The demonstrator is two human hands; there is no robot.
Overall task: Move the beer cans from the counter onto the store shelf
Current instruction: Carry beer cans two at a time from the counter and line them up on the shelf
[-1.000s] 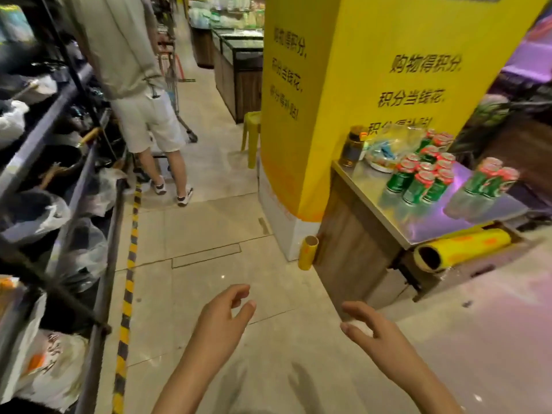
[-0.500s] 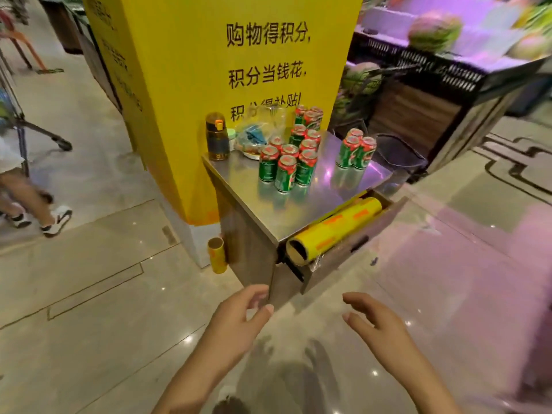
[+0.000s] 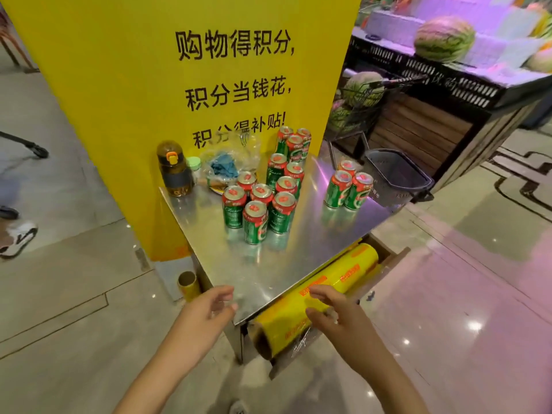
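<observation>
A tall yellow pillar point(image 3: 119, 85), flat-faced and printed with black characters, was seen well beyond both hands. Against its base, a counter point(image 3: 298, 258) topped in reflective sheet steel reached from the pillar to a near edge just ahead of the fingertips. A glossy yellow roll of film point(image 3: 313, 300) lay in an open drawer directly beneath the right hand point(image 3: 343, 321). The beer cans point(image 3: 260, 201), smooth green cylinders with red tops, were stood upright, long axes vertical, ahead of and above the hands; the main cluster was placed nearer the left hand point(image 3: 203, 315), a smaller trio point(image 3: 346, 186) farther ahead on the right hand's side. Both hands were held empty, fingers loosely spread, no can yet touched. No store shelf was shown.
</observation>
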